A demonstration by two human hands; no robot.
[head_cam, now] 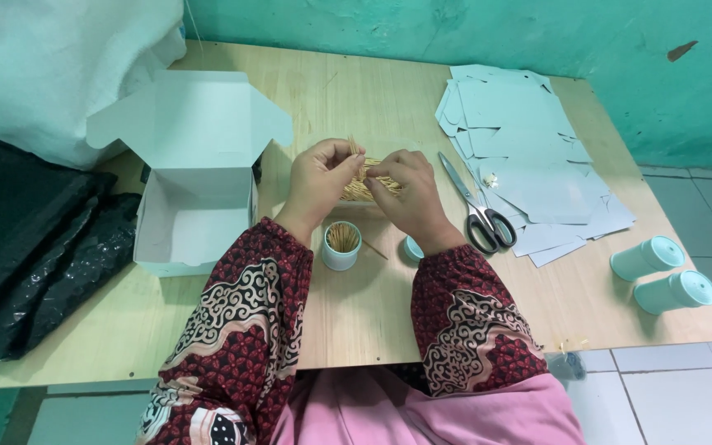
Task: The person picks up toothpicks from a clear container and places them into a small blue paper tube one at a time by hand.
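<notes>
Your left hand [320, 177] and right hand [405, 194] are both closed on a bundle of toothpicks [362, 185], pinching it between them above the wooden table [356, 305]. Just in front of the bundle, toward you, stands a small round container [341, 245] filled with upright toothpicks. Left of the bundle sits an open white box [195, 189]. Right of it lie scissors [475, 210], then a stack of flat card blanks [521, 156], and farther off two capped containers [661, 272] on their sides.

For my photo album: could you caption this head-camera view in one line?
Left hand and right hand gather toothpicks above a small filled container, beside scissors.
</notes>
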